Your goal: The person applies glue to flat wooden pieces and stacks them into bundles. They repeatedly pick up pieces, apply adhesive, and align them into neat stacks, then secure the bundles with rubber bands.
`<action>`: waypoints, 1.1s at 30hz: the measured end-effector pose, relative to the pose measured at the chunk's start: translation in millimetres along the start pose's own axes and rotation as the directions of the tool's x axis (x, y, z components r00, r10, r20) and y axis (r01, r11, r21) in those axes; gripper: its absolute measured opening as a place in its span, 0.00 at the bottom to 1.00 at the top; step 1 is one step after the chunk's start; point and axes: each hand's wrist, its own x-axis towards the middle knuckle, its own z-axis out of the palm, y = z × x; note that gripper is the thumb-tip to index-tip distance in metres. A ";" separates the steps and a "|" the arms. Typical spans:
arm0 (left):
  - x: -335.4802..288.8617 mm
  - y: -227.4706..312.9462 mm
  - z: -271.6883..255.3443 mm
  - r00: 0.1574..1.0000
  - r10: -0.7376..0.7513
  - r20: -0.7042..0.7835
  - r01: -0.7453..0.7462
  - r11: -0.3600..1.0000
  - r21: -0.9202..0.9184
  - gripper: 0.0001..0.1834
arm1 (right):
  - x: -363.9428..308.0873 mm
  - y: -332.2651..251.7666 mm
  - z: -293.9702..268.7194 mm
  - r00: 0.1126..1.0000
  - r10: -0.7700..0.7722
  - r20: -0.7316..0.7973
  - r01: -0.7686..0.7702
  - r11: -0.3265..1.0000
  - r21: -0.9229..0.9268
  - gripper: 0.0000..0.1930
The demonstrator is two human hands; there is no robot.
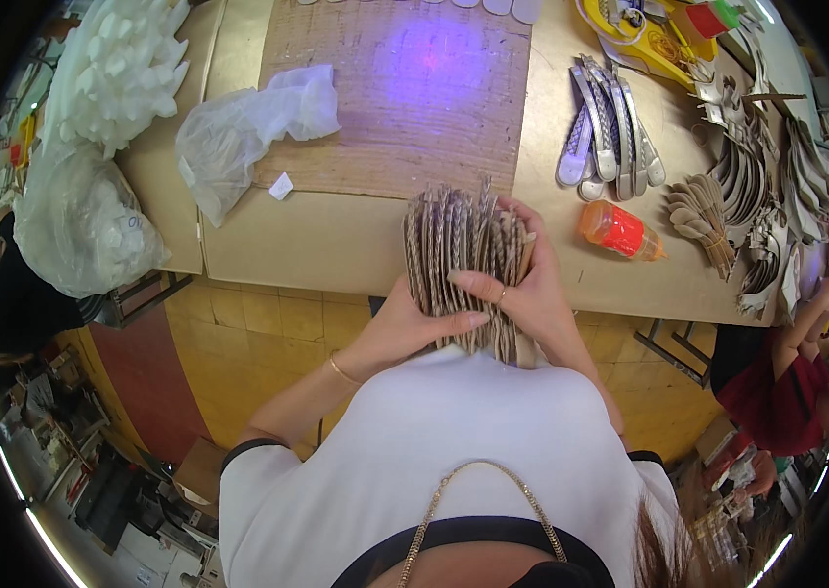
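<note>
A thick bundle of beige-brown braided straps (pixel 454 245), packed side by side on edge, is held between both hands in front of my chest, at the table's near edge. My left hand (pixel 397 323) is wrapped around the lower left side of the bundle, thumb laid across its front. On the other side, my right hand (pixel 540 294) grips the bundle with its thumb over the front and fingers behind, partly hidden. The strap ends stick up unevenly at the top. Flat tan pieces show among the straps on the right.
A squeeze bottle (pixel 620 231) with orange contents lies right of my hands. Behind it are silvery straps (pixel 610 127), tan strap bundles (pixel 699 216) and a yellow tray (pixel 645 44). Plastic bags (pixel 258 127) lie left on the cardboard-covered table (pixel 316 230). Another person (pixel 777 382) is at right.
</note>
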 end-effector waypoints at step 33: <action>32.6 2.5 7.2 0.966 -0.258 0.015 0.258 0.965 -0.044 0.24 | -44.6 1.1 -53.0 0.907 0.414 0.069 -0.420 0.899 0.122 0.20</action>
